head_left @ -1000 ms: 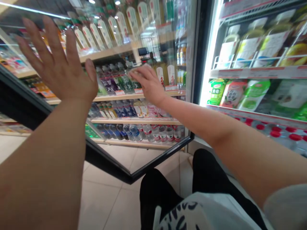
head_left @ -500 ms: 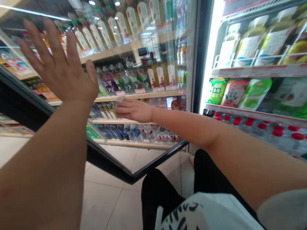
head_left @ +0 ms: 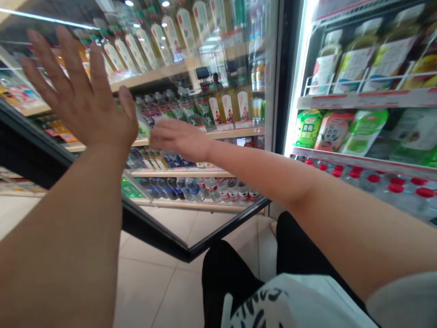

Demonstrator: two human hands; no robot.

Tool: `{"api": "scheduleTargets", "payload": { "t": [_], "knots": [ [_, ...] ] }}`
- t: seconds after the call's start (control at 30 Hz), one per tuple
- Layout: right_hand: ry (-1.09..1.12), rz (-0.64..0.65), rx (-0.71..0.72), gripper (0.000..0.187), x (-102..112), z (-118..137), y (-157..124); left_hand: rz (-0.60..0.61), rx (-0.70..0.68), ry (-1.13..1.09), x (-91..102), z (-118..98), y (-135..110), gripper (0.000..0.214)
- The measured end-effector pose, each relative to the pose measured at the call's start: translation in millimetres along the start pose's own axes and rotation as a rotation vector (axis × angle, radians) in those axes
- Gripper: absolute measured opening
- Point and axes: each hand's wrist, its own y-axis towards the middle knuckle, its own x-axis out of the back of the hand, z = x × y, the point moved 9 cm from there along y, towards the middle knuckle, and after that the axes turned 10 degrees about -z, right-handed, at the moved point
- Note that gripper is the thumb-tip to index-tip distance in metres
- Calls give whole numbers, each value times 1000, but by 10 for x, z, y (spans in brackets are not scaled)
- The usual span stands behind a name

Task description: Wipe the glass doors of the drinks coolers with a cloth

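Fingers spread, my left hand (head_left: 83,91) lies flat against the glass door (head_left: 225,59) of a drinks cooler, near its dark frame. To its right, my right hand (head_left: 180,139) is at the same glass, arm stretched across from the right. Its fingers are bent and pressed over a pale cloth (head_left: 162,119), of which only a blurred bit shows above the knuckles. Through the pane, several bottles (head_left: 187,34) with white labels stand on wooden shelves, with water bottles (head_left: 211,189) on the lowest shelf.
The door stands swung open, its dark lower corner (head_left: 189,255) close to my knees. At right, the lit cooler holds bottles (head_left: 357,57) in a wire rack, green and red pouches (head_left: 336,131) and red-capped bottles (head_left: 373,181). Pale floor tiles (head_left: 146,282) lie below.
My right hand has moved up and slightly left across the glass with the cloth, closer to my left hand. My left hand stays in nearly the same place.
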Motion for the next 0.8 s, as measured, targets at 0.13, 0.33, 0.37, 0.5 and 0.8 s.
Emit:
{"api": "scheduleTargets", "payload": {
  "t": [0.13, 0.33, 0.37, 0.5, 0.8],
  "knots": [
    [-109, -457, -375, 79, 410, -553, -8, -30, -6, -63, 76, -64, -17, 67],
    [-183, 66, -30, 44, -9, -47, -212, -122, -76, -24, -22, 17, -1, 90],
    [-155, 182, 91, 40, -79, 77, -239, -107, -78, -5, -52, 35, 2, 93],
    [-144, 302, 184, 48, -52, 24, -195, -3, -38, 20, -119, 82, -2, 90],
    [-158, -56, 44, 46, 160, -124, -371, -44, -61, 74, -3, -33, -11, 100]
  ]
}}
